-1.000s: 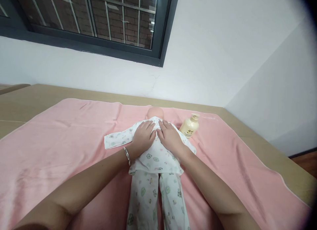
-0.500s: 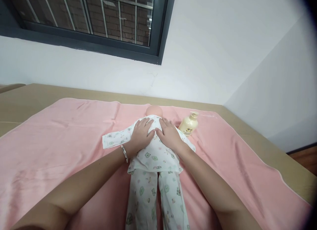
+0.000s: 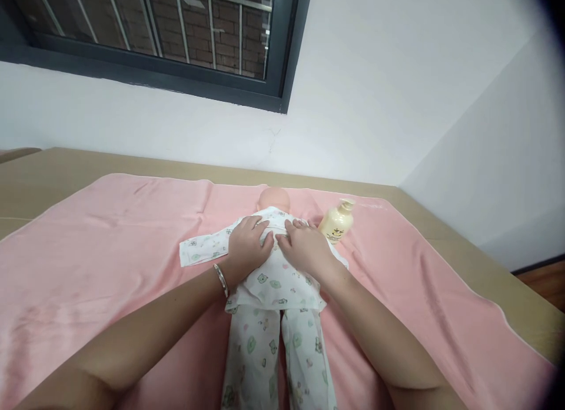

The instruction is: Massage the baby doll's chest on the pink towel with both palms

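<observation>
A baby doll [image 3: 273, 199] with a smooth, bare head lies stretched out in the middle, its head at the far end. It wears a white printed shirt [image 3: 277, 289] and matching trousers [image 3: 252, 345]. My left hand [image 3: 248, 246] rests on the left of the upper torso, palm down, fingers extended toward the shoulder. On the other side, my right hand [image 3: 308, 248] lies on the shirt in the same way, its fingers partly bent over the cloth. The thumbs point toward each other with a small gap between. One empty-looking sleeve [image 3: 203, 250] spreads out left.
A pale yellow pump bottle [image 3: 338, 223] leans beside the doll's right-hand shoulder. Under everything spreads a pink blanket [image 3: 110, 251] on a tan surface [image 3: 441, 222]. Behind stand a white wall [image 3: 353, 104] and a dark-framed window [image 3: 176, 75] with bars.
Both hands have slid slightly toward me over the upper torso, and the fingers look a little more bent. Shirt cloth shows a fold between them. The bottle stays put.
</observation>
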{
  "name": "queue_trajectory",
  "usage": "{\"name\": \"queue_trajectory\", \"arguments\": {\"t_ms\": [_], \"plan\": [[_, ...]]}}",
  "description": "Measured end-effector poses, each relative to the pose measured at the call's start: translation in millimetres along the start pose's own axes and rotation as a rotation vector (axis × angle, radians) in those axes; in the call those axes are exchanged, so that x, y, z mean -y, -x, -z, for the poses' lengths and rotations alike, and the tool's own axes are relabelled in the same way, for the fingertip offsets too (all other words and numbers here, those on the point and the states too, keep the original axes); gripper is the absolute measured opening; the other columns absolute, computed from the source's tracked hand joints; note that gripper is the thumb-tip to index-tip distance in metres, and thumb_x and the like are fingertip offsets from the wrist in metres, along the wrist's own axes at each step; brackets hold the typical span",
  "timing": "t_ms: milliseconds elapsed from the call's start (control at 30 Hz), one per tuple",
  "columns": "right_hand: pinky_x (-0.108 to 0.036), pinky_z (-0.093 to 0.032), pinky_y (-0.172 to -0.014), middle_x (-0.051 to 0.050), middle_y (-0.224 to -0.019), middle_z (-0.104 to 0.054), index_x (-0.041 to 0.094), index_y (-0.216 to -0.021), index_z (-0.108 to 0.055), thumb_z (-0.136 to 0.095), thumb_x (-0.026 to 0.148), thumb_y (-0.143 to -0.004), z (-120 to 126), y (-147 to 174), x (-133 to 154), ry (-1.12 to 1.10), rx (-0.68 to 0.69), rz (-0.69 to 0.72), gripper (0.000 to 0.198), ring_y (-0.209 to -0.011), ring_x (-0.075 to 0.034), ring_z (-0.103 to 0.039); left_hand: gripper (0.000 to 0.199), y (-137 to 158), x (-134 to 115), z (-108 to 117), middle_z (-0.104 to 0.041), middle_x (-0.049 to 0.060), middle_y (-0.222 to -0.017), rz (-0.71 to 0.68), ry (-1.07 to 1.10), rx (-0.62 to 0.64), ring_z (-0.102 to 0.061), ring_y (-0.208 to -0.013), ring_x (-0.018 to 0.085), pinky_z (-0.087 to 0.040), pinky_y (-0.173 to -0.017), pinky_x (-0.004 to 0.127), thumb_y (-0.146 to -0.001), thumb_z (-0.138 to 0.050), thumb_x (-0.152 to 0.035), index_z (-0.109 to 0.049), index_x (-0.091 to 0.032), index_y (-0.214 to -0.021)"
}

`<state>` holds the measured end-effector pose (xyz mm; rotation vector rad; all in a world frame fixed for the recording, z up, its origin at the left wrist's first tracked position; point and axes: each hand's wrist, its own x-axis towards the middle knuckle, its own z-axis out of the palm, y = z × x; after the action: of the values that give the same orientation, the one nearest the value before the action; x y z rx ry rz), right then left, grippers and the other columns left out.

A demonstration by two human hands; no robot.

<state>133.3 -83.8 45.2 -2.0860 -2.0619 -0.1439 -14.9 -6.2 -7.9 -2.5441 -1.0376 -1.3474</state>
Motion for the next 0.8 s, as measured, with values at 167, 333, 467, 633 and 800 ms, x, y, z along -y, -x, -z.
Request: {"name": "queue_trajectory", "arguments": {"t_ms": [167,333,467,633,800], "plan": [[-0.045,-0.018,-0.114,-0.023,-0.142,-0.046,0.002,-0.14,-0.04,-0.038,0.042,-0.095,-20,-13,-10,-0.111,-0.082,0.024,0.06,-0.136,-0.03,-0.036,0.038,-5,6,-7,-0.059,0.013,-0.128,0.02,0.027,0.14,-0.051,-0.122,0.028,-0.042,-0.105,0.047,-0.09,-0.046,-0.029,-0.057,-0.015,-0.124],[-0.047,-0.017,-0.117,-0.017,-0.151,-0.035,0.007,-0.145,-0.035,-0.035,0.037,-0.097,-35,-18,-18,-0.234,-0.153,0.147,0.057,-0.143,-0.027,-0.026,0.036,-6,10,-7,-0.058,0.013,-0.129,-0.124,0.061,0.163,-0.049,-0.124,0.027,-0.04,-0.106,0.049,-0.093,-0.04,-0.025,-0.055,-0.015,-0.125],[-0.043,-0.025,-0.115,-0.018,-0.144,-0.045,0.005,-0.138,-0.045,-0.037,0.03,-0.095,-28,-11,-8,-0.16,-0.196,0.145,0.051,-0.136,-0.027,-0.037,0.027,-5,7,-1,-0.064,0.011,-0.114,-0.212,0.092,0.073,-0.057,-0.111,0.024,-0.047,-0.097,0.043,-0.091,-0.044,-0.021,-0.062,-0.017,-0.111],[-0.041,-0.037,-0.107,-0.02,-0.136,-0.052,0.007,-0.131,-0.052,-0.041,0.031,-0.092,-13,1,7,-0.095,-0.149,0.049,0.047,-0.131,-0.029,-0.044,0.02,-3,0,5,-0.066,0.01,-0.096,-0.184,-0.008,0.032,-0.059,-0.092,0.024,-0.051,-0.081,0.04,-0.089,-0.046,-0.022,-0.065,-0.017,-0.097],[-0.04,-0.041,-0.103,-0.019,-0.133,-0.055,0.009,-0.129,-0.054,-0.038,0.038,-0.094,-14,0,8,-0.128,-0.137,-0.041,0.048,-0.13,-0.028,-0.045,0.026,-4,-3,8,-0.064,0.013,-0.105,-0.077,-0.103,0.1,-0.057,-0.096,0.027,-0.05,-0.082,0.043,-0.09,-0.046,-0.027,-0.063,-0.015,-0.104]]}}
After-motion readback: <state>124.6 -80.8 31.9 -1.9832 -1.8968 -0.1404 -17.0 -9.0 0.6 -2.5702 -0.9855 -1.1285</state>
